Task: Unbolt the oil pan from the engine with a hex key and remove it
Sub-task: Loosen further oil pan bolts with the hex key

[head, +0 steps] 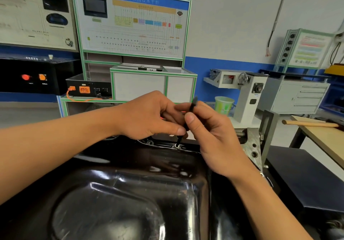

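A glossy black oil pan (130, 193) fills the lower half of the view, bottom side up on the engine. A black hex key (179, 139) stands nearly upright with its tip in a bolt (176, 146) on the pan's far flange. My left hand (149, 117) pinches the key's shaft between thumb and fingers. My right hand (210, 133) grips the key's upper part, whose short end (193, 103) sticks up above my fingers. Both hands hide the middle of the key.
A grey metal engine stand bracket (255, 144) with bolt holes sits right of the pan. A dark blue stand surface (305, 180) lies lower right. A wooden-handled tool (309, 123) rests on a bench at right. Training panels and cabinets stand behind.
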Demonstrator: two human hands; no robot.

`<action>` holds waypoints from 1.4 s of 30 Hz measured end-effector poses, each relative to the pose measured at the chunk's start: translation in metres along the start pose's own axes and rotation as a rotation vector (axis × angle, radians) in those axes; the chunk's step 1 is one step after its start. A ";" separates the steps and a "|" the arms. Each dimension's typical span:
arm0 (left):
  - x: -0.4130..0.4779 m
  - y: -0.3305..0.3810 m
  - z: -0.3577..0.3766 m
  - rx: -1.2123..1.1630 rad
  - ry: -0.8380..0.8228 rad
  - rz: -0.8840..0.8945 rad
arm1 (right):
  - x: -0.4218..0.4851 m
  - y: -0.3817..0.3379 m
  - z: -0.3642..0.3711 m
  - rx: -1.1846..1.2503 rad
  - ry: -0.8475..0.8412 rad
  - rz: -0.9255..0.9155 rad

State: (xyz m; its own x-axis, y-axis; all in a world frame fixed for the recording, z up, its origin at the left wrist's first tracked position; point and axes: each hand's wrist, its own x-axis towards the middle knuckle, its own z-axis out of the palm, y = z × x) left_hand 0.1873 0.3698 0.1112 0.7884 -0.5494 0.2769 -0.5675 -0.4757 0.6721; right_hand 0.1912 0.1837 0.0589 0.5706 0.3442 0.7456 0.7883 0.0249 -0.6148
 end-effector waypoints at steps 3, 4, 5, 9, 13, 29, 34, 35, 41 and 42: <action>0.003 0.001 0.003 0.022 0.046 0.015 | 0.000 -0.001 0.002 0.043 0.087 -0.013; 0.003 0.001 0.004 0.027 0.050 0.017 | 0.000 -0.001 0.002 0.051 0.117 -0.017; 0.004 0.000 0.004 0.033 0.054 0.020 | 0.001 -0.002 0.002 0.049 0.140 -0.023; 0.002 0.002 0.003 0.008 0.008 0.047 | 0.001 0.000 -0.003 -0.037 0.106 -0.056; -0.002 0.001 0.000 -0.012 -0.052 0.017 | 0.001 0.002 -0.005 -0.109 0.061 -0.069; 0.001 0.003 0.004 0.031 0.025 0.030 | 0.000 -0.004 0.002 0.100 0.260 -0.038; -0.001 0.005 0.002 0.044 -0.091 0.049 | 0.000 0.001 0.000 0.052 0.133 0.004; -0.001 0.005 0.002 0.056 -0.094 0.042 | 0.000 0.001 -0.001 0.052 0.109 0.010; 0.006 0.009 0.008 0.062 0.013 0.053 | 0.001 -0.005 0.004 0.046 0.218 0.006; 0.007 0.010 0.010 0.071 0.030 0.061 | 0.001 -0.004 0.004 0.067 0.255 0.014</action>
State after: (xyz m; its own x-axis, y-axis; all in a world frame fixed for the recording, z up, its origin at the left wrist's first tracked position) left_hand 0.1847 0.3541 0.1128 0.7582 -0.5582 0.3370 -0.6291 -0.4904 0.6031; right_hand 0.1875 0.1873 0.0616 0.6274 0.0971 0.7726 0.7680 0.0870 -0.6345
